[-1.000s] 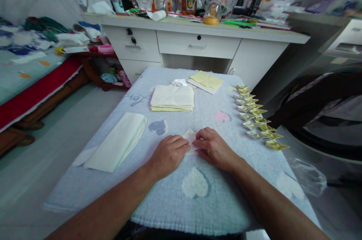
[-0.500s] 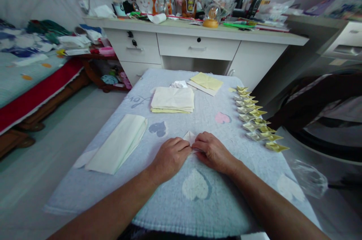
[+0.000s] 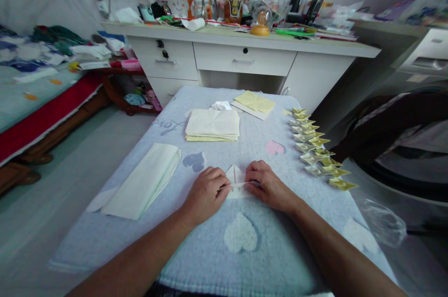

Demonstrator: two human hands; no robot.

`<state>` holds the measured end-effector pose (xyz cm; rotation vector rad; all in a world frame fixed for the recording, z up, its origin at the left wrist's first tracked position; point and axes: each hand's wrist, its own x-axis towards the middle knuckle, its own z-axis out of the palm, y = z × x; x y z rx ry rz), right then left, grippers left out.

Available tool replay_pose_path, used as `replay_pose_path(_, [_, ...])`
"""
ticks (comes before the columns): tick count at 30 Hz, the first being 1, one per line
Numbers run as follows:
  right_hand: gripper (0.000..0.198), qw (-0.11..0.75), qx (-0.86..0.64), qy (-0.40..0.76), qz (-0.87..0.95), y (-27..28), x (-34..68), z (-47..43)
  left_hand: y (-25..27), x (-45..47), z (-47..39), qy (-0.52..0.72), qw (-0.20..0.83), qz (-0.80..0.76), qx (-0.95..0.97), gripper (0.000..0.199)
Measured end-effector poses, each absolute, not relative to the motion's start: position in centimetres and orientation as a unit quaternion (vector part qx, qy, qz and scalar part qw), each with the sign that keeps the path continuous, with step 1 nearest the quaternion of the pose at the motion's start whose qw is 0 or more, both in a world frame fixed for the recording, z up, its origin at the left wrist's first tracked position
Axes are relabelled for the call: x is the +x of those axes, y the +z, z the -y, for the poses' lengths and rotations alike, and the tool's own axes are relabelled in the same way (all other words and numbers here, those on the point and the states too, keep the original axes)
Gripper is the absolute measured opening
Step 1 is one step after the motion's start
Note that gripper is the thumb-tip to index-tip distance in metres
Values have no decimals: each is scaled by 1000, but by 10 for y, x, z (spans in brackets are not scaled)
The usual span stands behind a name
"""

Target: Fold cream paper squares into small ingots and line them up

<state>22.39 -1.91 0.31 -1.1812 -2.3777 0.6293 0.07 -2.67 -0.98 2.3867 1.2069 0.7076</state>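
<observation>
A small white sheet of paper (image 3: 235, 175), partly folded with a pointed top, lies on the cloth-covered table between my hands. My left hand (image 3: 209, 190) pinches its left side, and my right hand (image 3: 266, 183) pinches the right side. A narrow folded strip runs across the paper from one hand to the other. Fingers cover both its ends. Beyond my hands sits a stack of creased paper (image 3: 212, 123), cream on top with yellow below. To the right stand rows of small folded paper boats (image 3: 315, 145), yellow and white.
A long folded pale sheet (image 3: 143, 180) lies on the table's left. Yellow and white sheets (image 3: 254, 102) and a crumpled white piece (image 3: 220, 105) lie at the far side. Behind is a cluttered white desk (image 3: 245, 57); a clear plastic bag (image 3: 381, 222) hangs at right.
My hands have moved apart from the middle of the small paper towards its two sides. More of its pointed top and the strip across it now shows.
</observation>
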Motion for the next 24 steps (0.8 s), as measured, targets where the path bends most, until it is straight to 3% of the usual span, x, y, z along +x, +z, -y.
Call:
replay_pose_path(15, [15,198,-445,228,843,-1,229,14,-9,-11,20,236,203,-462,831,14])
replay_pose_path(24, [20,196,-481,201,830,-4,229,11,-8,-13,21,217,158,-500,824,19])
